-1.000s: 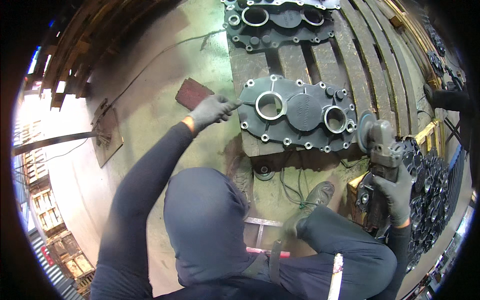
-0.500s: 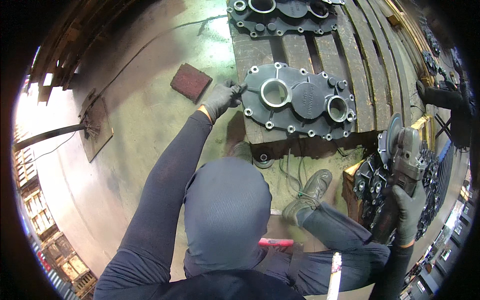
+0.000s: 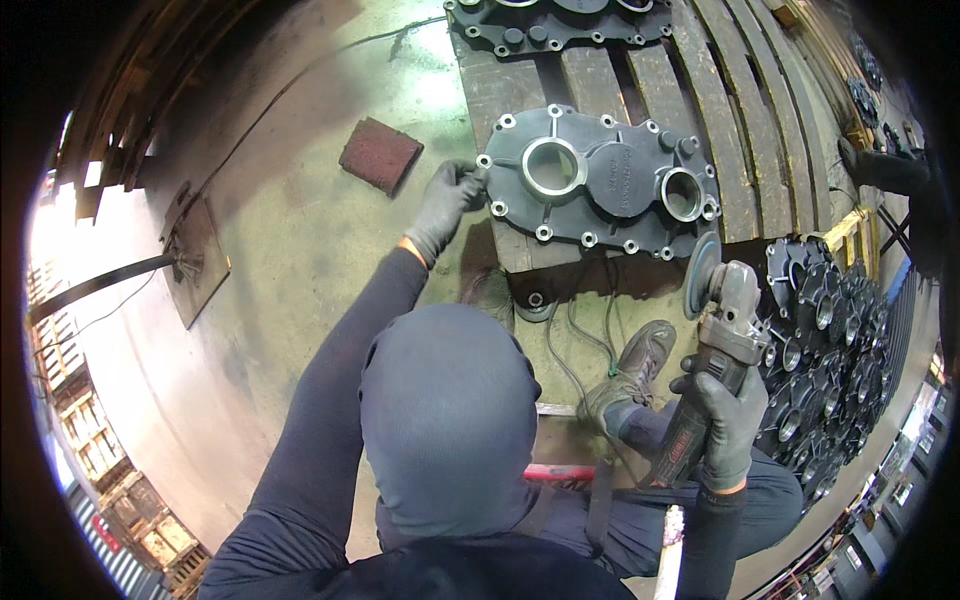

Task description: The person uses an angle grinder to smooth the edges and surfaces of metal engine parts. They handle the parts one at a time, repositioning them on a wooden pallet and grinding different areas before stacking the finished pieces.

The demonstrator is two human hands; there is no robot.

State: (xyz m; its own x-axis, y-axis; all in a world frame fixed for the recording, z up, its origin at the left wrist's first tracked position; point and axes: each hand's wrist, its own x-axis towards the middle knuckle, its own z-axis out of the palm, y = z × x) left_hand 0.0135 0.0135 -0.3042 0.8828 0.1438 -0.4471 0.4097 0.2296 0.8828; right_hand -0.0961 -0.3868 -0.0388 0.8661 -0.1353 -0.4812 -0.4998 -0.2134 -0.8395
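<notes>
My gloved left hand (image 3: pixel 446 205) is closed, its fingertips on the lug at the left end of a dark metal cover casting (image 3: pixel 625 175). The casting lies flat on the slatted wooden pallet; it has two bright machined bores and bolt holes around its rim. In my gloved right hand (image 3: pixel 728 425) is an angle grinder (image 3: pixel 722 345), gripped around its body. The grinder's disc (image 3: pixel 703 276) is tilted on edge, close to the casting's near right edge; whether they touch I cannot tell.
A second casting (image 3: pixel 560 25) lies on the pallet (image 3: pixel 690 65) farther off. Several dark castings (image 3: pixel 825 350) are stacked at right. A reddish-brown block (image 3: pixel 381 156) and a cable (image 3: pixel 290 85) lie on the floor. Another person's dark-clad leg (image 3: pixel 893 175) shows at far right.
My right hand has brought the grinder left, from over the stacked castings to near the casting on the pallet. My left hand stays at the casting's left end.
</notes>
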